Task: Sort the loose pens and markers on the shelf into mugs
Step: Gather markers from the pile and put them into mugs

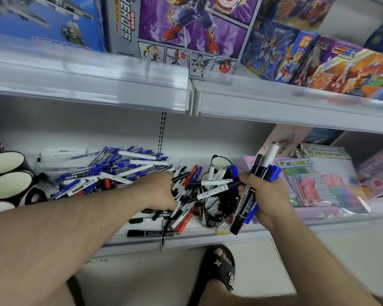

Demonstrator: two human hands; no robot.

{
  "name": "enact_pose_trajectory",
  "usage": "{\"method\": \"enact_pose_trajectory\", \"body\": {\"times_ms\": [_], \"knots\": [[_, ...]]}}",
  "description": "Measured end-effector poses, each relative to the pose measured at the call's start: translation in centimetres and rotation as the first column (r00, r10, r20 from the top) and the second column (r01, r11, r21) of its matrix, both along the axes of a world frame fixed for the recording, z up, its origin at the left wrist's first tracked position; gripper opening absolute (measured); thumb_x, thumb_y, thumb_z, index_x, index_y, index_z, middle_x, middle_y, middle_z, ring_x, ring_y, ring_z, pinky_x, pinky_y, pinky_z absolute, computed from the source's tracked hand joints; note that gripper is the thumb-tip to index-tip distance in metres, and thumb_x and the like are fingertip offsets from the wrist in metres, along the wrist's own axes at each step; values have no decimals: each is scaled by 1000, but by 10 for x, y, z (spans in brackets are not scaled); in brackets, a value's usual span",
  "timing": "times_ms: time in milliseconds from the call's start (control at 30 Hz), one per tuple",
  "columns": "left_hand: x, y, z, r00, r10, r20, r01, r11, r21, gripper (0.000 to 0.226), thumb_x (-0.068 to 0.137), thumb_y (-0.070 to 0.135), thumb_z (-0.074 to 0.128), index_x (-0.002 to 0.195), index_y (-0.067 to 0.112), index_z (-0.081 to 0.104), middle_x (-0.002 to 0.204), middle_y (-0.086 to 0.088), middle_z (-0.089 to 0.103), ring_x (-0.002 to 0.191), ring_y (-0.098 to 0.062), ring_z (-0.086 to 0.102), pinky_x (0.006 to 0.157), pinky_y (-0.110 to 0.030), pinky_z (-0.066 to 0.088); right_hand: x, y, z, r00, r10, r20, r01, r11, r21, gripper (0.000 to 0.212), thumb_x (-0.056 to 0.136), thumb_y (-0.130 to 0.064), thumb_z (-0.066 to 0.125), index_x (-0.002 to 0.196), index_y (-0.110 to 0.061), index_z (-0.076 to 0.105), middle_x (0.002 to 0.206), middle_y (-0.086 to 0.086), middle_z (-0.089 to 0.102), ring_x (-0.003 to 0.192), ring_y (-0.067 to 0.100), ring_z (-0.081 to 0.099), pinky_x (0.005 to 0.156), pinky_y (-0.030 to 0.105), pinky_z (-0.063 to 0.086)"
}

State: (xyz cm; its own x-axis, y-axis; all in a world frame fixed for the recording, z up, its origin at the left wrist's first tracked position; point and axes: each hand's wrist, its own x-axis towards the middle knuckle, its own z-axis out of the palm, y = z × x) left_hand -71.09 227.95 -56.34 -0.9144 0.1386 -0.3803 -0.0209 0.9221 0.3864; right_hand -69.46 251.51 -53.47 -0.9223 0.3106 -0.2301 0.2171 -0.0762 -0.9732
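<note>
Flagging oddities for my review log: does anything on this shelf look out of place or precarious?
Yes. A black marker lies along the shelf's front edge, where it could roll off. The heap of loose pens sprawls unsorted. The right hand grips an uneven bundle of markers, one hanging low.

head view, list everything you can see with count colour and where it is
loose pens and markers: too many to count, mostly blue and white, some black and red, heaped on the lower shelf
shelf: white, two tiers in view
empty mugs: three showing, black with white inside, far left of the shelf
patterned mug: one, black and white, holding markers, mid shelf
toy boxes: several, blue, purple, orange, upper shelf
pink stationery packs: several, right of the shelf
sandalled foot: one, black sandal, floor
left hand: reaching into the pile
right hand: gripping a bundle of markers, black, blue, white
</note>
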Motion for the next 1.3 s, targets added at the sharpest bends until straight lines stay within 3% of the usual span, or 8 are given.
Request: {"method": "enact_pose_trajectory", "body": {"times_ms": [233, 433, 667, 900, 1000, 1067, 1167, 1300], "knots": [[-8, 10, -10, 995, 62, 84, -76, 983, 169, 35, 79, 18, 70, 110, 18, 53, 88, 5, 57, 69, -9, 51, 53, -21, 36, -25, 50, -45, 997, -81, 6, 68, 869, 490, 17, 77, -9, 78, 77, -8, 61, 63, 10, 60, 57, 26, 56, 59, 41, 54], [-10, 17, -12, 990, 78, 118, -107, 959, 262, 42, 82, 14, 67, 121, 15, 50, 73, 16, 48, 61, -3, 48, 47, -18, 34, -36, 33, -78, 997, -65, -43, 77, 736, 673, 19, 81, -15, 72, 90, -16, 55, 72, 1, 60, 67, 24, 59, 60, 30, 49], [-12, 14, -14, 989, 77, 129, -108, 961, 256, 40, 83, 15, 67, 120, 15, 52, 76, 15, 45, 64, -3, 45, 49, -21, 33, -51, 17, -104, 986, 131, 101, -157, 550, 820, 29, 83, -14, 69, 109, -14, 56, 81, 7, 62, 78, 31, 60, 70, 34, 50], [-11, 14, -14, 990, 54, 130, -86, 964, 252, 29, 84, 15, 67, 110, 20, 54, 74, 14, 48, 60, -4, 47, 46, -18, 32, -63, 16, -112, 833, 317, 454, -545, 327, 772, 24, 77, -9, 66, 79, -23, 48, 76, 1, 61, 68, 21, 63, 55, 27, 47], [-11, 14, -15, 993, 34, 115, -62, 967, 248, 25, 83, 16, 67, 105, 20, 56, 77, 7, 53, 60, -7, 49, 46, -18, 35, -68, 21, -109, 876, 284, 390, -475, 369, 799, 20, 76, -9, 67, 82, -21, 52, 74, 0, 62, 69, 19, 62, 60, 29, 51], [-11, 13, -15, 994, 26, 109, -53, 966, 251, 23, 83, 17, 66, 104, 19, 57, 78, 4, 55, 60, -9, 49, 47, -19, 36, -69, 24, -105, 934, 188, 305, -357, 543, 760, 14, 76, -9, 69, 85, -11, 59, 73, 3, 64, 68, 21, 63, 61, 30, 53], [-12, 10, -16, 994, -9, 108, -17, 971, 239, 21, 84, 18, 66, 104, 18, 59, 78, 5, 55, 62, -8, 49, 49, -20, 36, -64, 22, -99, 935, 106, 338, -254, 867, 429, 10, 74, 1, 69, 83, 1, 64, 63, 12, 63, 49, 22, 56, 53, 32, 49], [-13, 9, -17, 993, -57, 104, 34, 976, 216, 16, 90, 26, 62, 104, 20, 57, 80, 7, 54, 64, -6, 48, 52, -22, 35, -58, 11, -105, 885, 146, 443, -250, 950, 188, 9, 66, 7, 67, 72, 3, 63, 66, 21, 61, 54, 27, 55, 53, 33, 50]]}}
